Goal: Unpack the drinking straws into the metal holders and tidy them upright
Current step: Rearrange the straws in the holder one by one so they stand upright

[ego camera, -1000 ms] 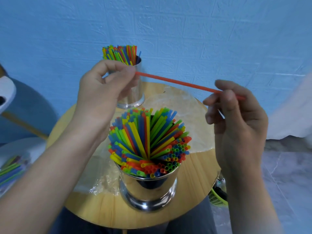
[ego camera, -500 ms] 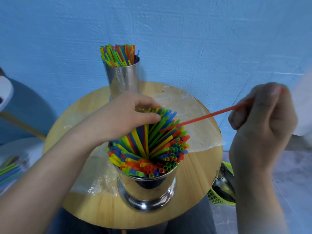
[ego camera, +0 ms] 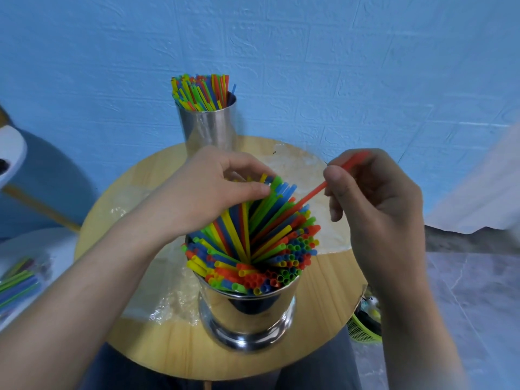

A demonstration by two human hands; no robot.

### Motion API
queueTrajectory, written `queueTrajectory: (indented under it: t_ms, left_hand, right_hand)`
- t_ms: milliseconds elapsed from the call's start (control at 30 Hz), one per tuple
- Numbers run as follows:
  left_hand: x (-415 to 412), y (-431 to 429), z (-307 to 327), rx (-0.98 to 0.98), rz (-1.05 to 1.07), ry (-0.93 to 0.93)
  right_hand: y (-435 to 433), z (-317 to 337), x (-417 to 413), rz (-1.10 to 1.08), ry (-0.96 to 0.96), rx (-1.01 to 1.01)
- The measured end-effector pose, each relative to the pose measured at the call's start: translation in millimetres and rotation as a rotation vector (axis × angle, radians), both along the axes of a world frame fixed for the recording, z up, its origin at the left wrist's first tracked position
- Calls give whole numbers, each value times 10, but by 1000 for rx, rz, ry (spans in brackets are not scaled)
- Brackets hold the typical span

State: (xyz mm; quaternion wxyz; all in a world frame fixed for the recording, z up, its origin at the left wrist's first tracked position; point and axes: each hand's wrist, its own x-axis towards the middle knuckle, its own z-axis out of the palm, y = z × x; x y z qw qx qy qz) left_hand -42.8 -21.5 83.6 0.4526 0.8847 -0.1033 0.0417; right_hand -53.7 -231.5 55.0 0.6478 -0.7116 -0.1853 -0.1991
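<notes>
A wide metal holder [ego camera: 247, 313] stands at the near side of the round wooden table [ego camera: 323, 319], packed with coloured straws [ego camera: 253, 243] that lean in several directions. My right hand [ego camera: 374, 204] pinches a red straw [ego camera: 312, 192] near its top end, and the straw's lower end is down among the straws in that holder. My left hand [ego camera: 208, 190] rests over the far left part of the bundle, its thumb and fingers curled round some straw tops. A taller metal holder [ego camera: 208, 128] at the table's far edge carries upright straws.
Clear plastic wrapping [ego camera: 298, 170] lies crumpled on the table around the near holder. More straws in a bag [ego camera: 17, 285] lie on a white surface at the left. A green basket [ego camera: 363, 327] sits on the floor at the right. A blue wall stands close behind.
The red straw went from being held level between both hands to slanting down into the near holder. My left hand dropped onto the straw bundle and my right hand came closer.
</notes>
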Motion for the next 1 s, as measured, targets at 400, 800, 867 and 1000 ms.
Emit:
queueTrajectory:
  t_ms: [400, 800, 867, 1000]
  left_hand:
    - [39, 26, -31, 44, -28, 56]
    - [17, 58, -18, 79, -86, 68]
    - [16, 62, -13, 85, -110, 117]
    - [39, 43, -45, 72, -36, 74]
  right_hand:
    - [47, -74, 28, 92, 186, -221]
    - [47, -110, 66, 165, 230, -317]
    - [52, -124, 73, 198, 223, -348]
    - [59, -127, 90, 210, 244, -323]
